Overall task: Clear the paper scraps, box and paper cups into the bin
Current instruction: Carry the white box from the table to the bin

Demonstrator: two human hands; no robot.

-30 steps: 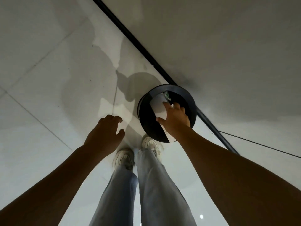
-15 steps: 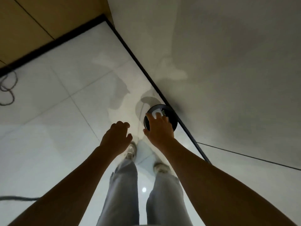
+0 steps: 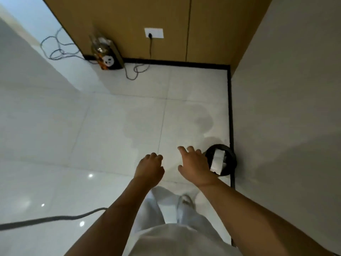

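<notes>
Paper (image 3: 217, 161) is lying light and limp in the bin (image 3: 232, 163) at right; left hand (image 3: 150, 168) is curling loosely empty, right hand (image 3: 193, 167) is spreading empty.

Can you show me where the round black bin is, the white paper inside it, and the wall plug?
Round black bin (image 3: 232, 159), head view, on its right rim.
White paper inside the bin (image 3: 217, 160), head view, middle of the sheet.
White wall socket plate (image 3: 156, 33), head view, bare plate right of the black plug.

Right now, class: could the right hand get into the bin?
Probably yes. The right hand is open and empty beside the bin, whose mouth faces up with only white paper inside. Nothing lies between them.
</notes>
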